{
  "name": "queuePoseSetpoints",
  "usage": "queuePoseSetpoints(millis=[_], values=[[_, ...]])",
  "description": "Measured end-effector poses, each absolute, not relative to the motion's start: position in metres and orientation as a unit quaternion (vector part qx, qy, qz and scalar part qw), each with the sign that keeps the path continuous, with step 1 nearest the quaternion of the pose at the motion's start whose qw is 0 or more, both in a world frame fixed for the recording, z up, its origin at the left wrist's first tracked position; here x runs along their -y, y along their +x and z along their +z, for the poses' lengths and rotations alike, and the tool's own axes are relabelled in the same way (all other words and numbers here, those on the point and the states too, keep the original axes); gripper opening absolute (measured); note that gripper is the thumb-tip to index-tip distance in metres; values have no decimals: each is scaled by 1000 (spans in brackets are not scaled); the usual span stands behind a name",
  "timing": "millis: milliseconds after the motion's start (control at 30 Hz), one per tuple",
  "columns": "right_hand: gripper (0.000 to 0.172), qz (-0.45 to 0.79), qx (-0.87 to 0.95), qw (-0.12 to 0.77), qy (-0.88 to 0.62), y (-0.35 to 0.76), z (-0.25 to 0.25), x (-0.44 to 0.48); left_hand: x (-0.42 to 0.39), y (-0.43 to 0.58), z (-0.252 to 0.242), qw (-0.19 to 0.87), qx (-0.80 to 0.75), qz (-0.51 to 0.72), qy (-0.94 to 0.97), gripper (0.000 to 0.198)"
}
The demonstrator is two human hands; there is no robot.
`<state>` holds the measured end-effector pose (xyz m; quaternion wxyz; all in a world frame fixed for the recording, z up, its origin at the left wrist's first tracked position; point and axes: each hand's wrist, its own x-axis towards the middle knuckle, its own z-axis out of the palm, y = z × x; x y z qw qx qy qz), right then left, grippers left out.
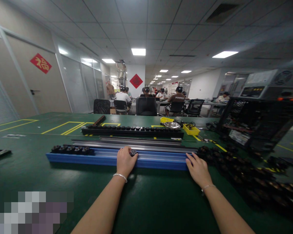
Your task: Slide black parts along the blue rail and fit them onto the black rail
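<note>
A long blue channel point(161, 159) lies crosswise on the green table in front of me. My left hand point(125, 160) is closed on a small round black part point(133, 152) at the middle of the channel. At the channel's right end my right hand point(196, 167) rests with its fingers apart, fingertips touching the rim. Several black parts point(73, 149) sit in a row inside the channel's left end. Just behind the channel lie long dark metal strips point(136, 144).
A black rail point(134, 131) filled with parts lies farther back. Yellow trays point(191, 130) and a silver dish point(172, 125) stand behind it. A heap of black parts point(249, 178) covers the table's right side, before an opened computer case point(244, 126). People sit in the background.
</note>
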<state>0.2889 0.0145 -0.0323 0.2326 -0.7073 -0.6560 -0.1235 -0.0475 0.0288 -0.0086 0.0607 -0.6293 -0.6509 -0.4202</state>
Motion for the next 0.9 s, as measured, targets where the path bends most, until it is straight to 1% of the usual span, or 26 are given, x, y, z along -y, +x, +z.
queuePoseSetpoints(millis=[233,500,900], values=[[54,-126,655,236,-707,290,-34,-15,-30,-47,-10,62,643,-422,-635,23],[52,-157,659,236,-697,290,-36,-17,-30,-47,-11,52,639,-428,-636,23],[53,-140,663,236,-696,292,-37,-19,-31,-48,-13,46,633,-443,-633,27]])
